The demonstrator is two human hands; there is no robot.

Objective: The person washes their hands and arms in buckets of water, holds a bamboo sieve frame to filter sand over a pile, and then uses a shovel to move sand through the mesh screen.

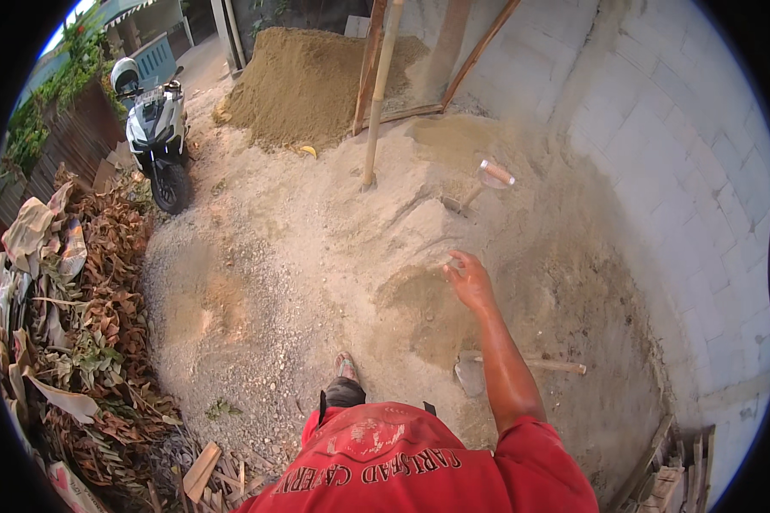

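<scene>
My right hand point(468, 280) reaches forward over the pale sand point(419, 295), its fingers apart and nothing in them. My left hand is out of the picture. Beneath my right forearm, a tool with a wooden handle point(556, 365) and a flat grey blade point(470, 374) lies on the ground; the arm hides part of it, and whether it is a hoe or a shovel I cannot tell. Beyond the hand, what looks like a shovel stands in the sand, its grip point(497, 173) tilted up and its blade mostly buried.
A pale block wall point(693, 162) runs along the right. Wooden poles point(376, 94) stand before a brown sand heap point(295, 81). A white motor scooter point(156, 132) is parked far left, beyond piled dry leaves point(103, 299) and scraps. Wood pieces point(663, 487) lie at lower right.
</scene>
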